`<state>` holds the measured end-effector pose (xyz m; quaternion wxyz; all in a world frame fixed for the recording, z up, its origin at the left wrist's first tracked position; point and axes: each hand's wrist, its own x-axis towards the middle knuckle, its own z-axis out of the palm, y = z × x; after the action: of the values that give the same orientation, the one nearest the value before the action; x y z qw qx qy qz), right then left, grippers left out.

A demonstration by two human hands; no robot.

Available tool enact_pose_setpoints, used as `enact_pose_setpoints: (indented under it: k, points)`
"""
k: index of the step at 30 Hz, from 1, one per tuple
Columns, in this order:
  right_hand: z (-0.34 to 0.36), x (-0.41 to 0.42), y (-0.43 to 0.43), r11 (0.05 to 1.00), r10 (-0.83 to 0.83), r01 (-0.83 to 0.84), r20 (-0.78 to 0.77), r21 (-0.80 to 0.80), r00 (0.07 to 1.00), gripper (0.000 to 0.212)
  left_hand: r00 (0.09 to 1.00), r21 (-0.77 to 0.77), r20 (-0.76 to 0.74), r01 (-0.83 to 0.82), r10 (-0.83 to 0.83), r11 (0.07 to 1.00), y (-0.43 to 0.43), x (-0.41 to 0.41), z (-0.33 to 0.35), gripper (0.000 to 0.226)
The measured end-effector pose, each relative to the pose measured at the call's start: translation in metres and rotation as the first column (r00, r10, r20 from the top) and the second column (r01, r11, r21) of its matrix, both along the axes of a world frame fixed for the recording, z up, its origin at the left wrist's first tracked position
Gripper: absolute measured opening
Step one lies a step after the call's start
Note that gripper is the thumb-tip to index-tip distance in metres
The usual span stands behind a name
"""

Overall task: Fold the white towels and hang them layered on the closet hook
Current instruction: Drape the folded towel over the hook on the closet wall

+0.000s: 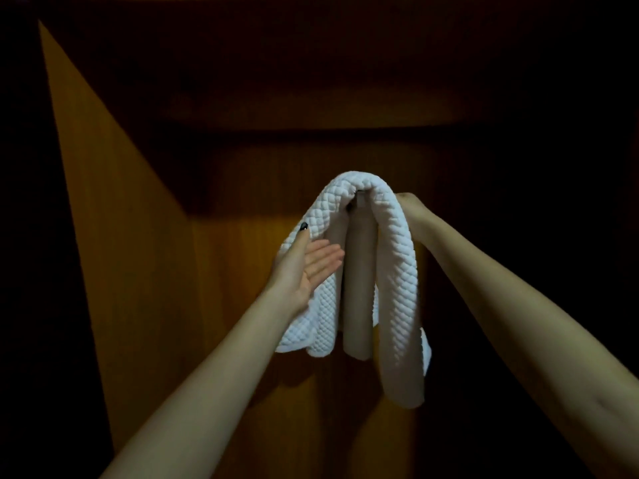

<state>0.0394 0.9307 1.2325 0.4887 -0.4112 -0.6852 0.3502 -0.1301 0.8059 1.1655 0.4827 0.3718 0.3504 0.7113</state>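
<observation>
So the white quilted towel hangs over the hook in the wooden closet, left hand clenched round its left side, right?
No: the head view shows the left hand open, fingers straight, against the left side of the white quilted towel. The rest holds.

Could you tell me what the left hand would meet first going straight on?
Probably the smooth towel hanging in the middle, just beyond the left hand; depth is unclear.

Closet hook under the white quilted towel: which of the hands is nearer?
Right. The right hand is level with the dark closet hook, beside the top fold of the white quilted towel; the left hand lies open lower down, on its left drape.
</observation>
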Motion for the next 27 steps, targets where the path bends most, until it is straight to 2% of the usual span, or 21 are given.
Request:
enact_pose_setpoints:
  k: [1, 2, 3, 5, 6, 7, 9, 11, 15, 20, 23, 27]
  points:
    - [0.002, 0.0, -0.001, 0.998, -0.04, 0.041, -0.028, 0.045, 0.999, 0.03, 0.985, 0.059, -0.133, -0.106, 0.113, 0.993, -0.002, -0.003, -0.002, 0.036]
    - [0.003, 0.0, -0.003, 0.992, -0.056, 0.064, -0.074, 0.11, 0.996, 0.036, 0.927, 0.163, -0.275, -0.216, 0.254, 0.963, -0.002, -0.006, -0.003, 0.031]
    - [0.001, 0.002, -0.005, 0.98, -0.052, 0.075, -0.123, 0.184, 0.991, 0.039, 0.811, 0.304, -0.401, -0.32, 0.426, 0.897, -0.001, -0.009, -0.001, 0.024]
    - [-0.009, 0.008, -0.014, 0.941, -0.036, 0.088, -0.164, 0.325, 0.986, 0.037, 0.524, 0.539, -0.51, -0.423, 0.682, 0.729, 0.006, -0.016, 0.012, 0.008]
    - [-0.017, 0.01, -0.018, 0.923, -0.013, 0.072, -0.156, 0.378, 0.988, 0.035, 0.407, 0.592, -0.565, -0.406, 0.718, 0.696, 0.012, -0.018, 0.019, 0.021]
    - [-0.024, 0.011, -0.022, 0.912, 0.006, 0.046, -0.126, 0.408, 0.992, 0.037, 0.357, 0.599, -0.626, -0.348, 0.693, 0.721, 0.021, -0.02, 0.026, 0.038]
    - [-0.036, 0.01, -0.03, 0.891, -0.009, 0.02, -0.025, 0.454, 1.0, 0.049, 0.326, 0.545, -0.747, -0.2, 0.58, 0.814, 0.035, -0.014, 0.035, 0.06]
    - [-0.041, 0.005, -0.035, 0.835, -0.04, 0.004, 0.054, 0.55, 0.998, 0.047, 0.343, 0.546, -0.763, -0.112, 0.548, 0.83, 0.043, -0.007, 0.039, 0.06]
    - [-0.03, 0.002, -0.038, 0.763, -0.095, 0.06, 0.02, 0.643, 0.995, 0.038, 0.408, 0.612, -0.656, -0.203, 0.634, 0.764, 0.04, -0.005, 0.043, 0.048]
    - [-0.02, 0.0, -0.029, 0.742, -0.07, 0.0, 0.078, 0.671, 0.995, 0.028, 0.376, 0.611, -0.67, -0.21, 0.64, 0.763, 0.036, -0.003, 0.033, 0.02]
    - [-0.025, 0.001, -0.027, 0.749, -0.079, 0.013, 0.07, 0.663, 0.994, 0.031, 0.413, 0.578, -0.684, -0.195, 0.601, 0.792, 0.032, 0.01, 0.027, 0.035]
    - [-0.02, 0.003, -0.023, 0.733, -0.117, 0.036, 0.073, 0.679, 0.99, 0.029, 0.435, 0.609, -0.623, -0.252, 0.65, 0.752, 0.041, 0.019, 0.03, 0.045]
